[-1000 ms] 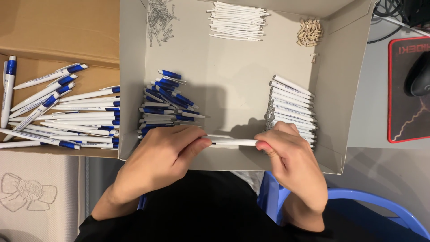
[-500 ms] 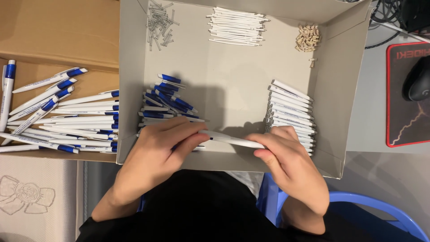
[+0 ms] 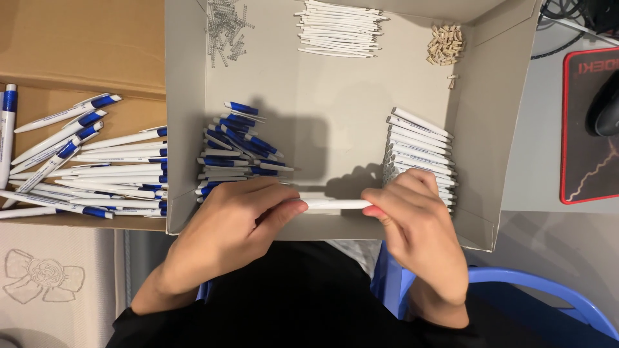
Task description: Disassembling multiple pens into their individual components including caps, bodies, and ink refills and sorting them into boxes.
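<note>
left hand, right hand clamped on white pen barrel | blue-tipped parts, white barrels flank

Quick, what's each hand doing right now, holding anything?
Left hand: closed on one end of the white pen barrel.
Right hand: closed on the barrel's other end.
</note>
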